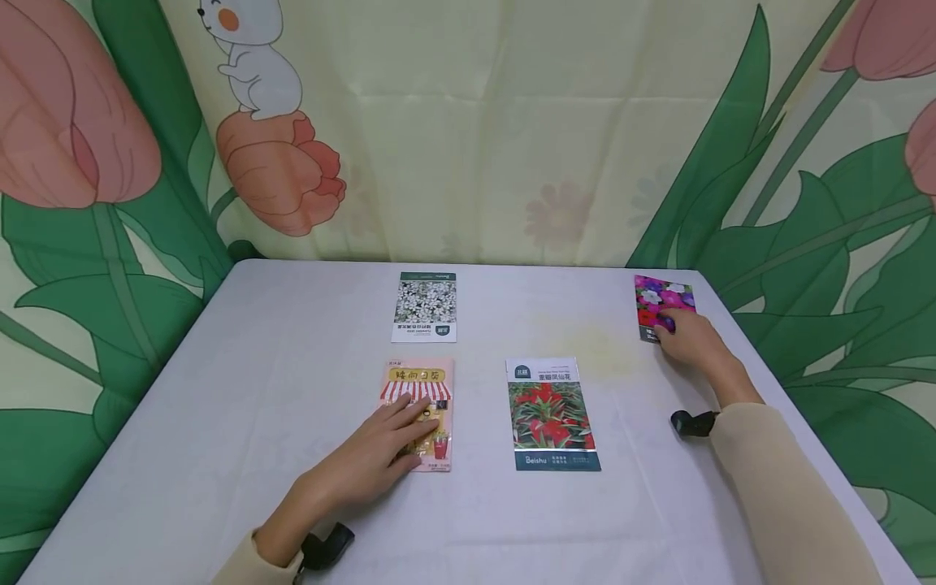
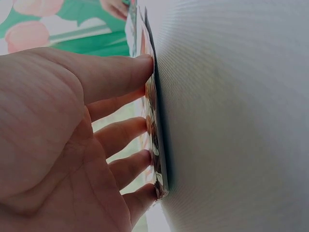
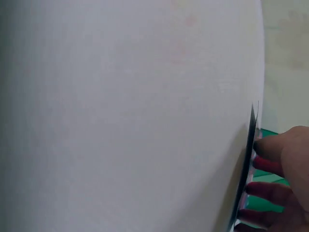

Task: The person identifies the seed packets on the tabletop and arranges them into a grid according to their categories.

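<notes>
A pink seed packet (image 1: 442,406) with a striped awning print lies in the middle of the table. My left hand (image 1: 376,455) rests on it with fingers spread, and in the left wrist view the fingertips touch the upper face of the packet (image 2: 153,121). Toward the far right corner, my right hand (image 1: 691,341) touches a seed packet with pink, purple and white flowers (image 1: 658,292) on its lower part. From the right wrist, the fingers and thumb meet the same face of that packet (image 3: 245,179); its lower edge is partly hidden.
A packet with red flowers (image 1: 552,418) lies between the hands, right of the pink one. Behind the pink packet lies one with white flowers (image 1: 425,305), its print upside down. The white-clothed table (image 1: 307,325) meets a flower-printed curtain (image 1: 453,162) at the back.
</notes>
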Tool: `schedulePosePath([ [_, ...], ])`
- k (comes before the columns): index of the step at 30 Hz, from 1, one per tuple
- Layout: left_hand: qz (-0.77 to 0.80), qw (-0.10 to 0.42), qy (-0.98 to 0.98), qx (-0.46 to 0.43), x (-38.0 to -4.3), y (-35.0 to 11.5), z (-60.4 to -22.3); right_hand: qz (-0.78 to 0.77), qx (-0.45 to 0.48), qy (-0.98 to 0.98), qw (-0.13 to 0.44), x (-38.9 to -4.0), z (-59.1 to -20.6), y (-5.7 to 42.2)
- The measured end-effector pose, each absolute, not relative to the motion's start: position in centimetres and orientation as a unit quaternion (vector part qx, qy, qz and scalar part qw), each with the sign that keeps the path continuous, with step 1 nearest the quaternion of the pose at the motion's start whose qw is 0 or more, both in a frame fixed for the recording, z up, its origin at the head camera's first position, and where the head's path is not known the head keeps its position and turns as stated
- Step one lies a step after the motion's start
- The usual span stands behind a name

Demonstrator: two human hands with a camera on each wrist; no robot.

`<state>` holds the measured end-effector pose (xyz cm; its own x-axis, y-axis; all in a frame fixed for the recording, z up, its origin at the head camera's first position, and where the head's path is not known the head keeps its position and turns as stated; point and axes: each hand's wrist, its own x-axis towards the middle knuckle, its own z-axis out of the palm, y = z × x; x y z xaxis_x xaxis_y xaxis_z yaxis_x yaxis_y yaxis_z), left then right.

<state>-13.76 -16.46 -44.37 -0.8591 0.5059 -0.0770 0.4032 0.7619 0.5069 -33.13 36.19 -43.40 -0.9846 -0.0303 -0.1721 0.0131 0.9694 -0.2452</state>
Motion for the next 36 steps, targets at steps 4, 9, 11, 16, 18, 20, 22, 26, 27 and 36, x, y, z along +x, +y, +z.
schedulePosePath([
  [4, 0.244, 0.101, 0.932, 0.248, -13.8, -16.5, -44.3, -0.127, -0.004, 0.988, 0.091, -33.0, -43.5, 36.7],
  [9, 0.245, 0.095, 0.931, 0.253, -13.8, -16.5, -44.5, -0.127, -0.004, 0.987, 0.094, -32.8, -43.5, 36.6],
  [11, 0.244, 0.093, 0.931, 0.254, -13.7, -16.5, -44.6, -0.125, -0.004, 0.988, 0.093, -32.8, -43.4, 36.5],
  [16, 0.246, 0.097, 0.932, 0.249, -13.7, -16.4, -44.5, -0.123, -0.004, 0.988, 0.09, -32.8, -43.4, 36.4],
  [18, 0.248, 0.099, 0.931, 0.248, -13.6, -16.4, -44.3, -0.123, -0.005, 0.988, 0.088, -32.9, -43.5, 36.3],
  [20, 0.247, 0.098, 0.931, 0.251, -13.6, -16.5, -44.2, -0.123, -0.007, 0.989, 0.087, -32.9, -43.5, 36.1],
  [22, 0.246, 0.096, 0.93, 0.254, -13.6, -16.6, -44.1, -0.124, -0.009, 0.988, 0.088, -33.1, -43.5, 35.8],
  [26, 0.246, 0.093, 0.93, 0.256, -13.6, -16.6, -44.1, -0.125, -0.015, 0.988, 0.094, -33.4, -43.5, 34.9],
  [27, 0.246, 0.092, 0.93, 0.257, -13.6, -16.6, -44.1, -0.127, -0.015, 0.987, 0.097, -33.5, -43.5, 34.6],
  [36, 0.241, 0.091, 0.932, 0.256, -13.7, -16.4, -44.4, -0.125, -0.03, 0.986, 0.109, -33.7, -43.0, 32.1],
])
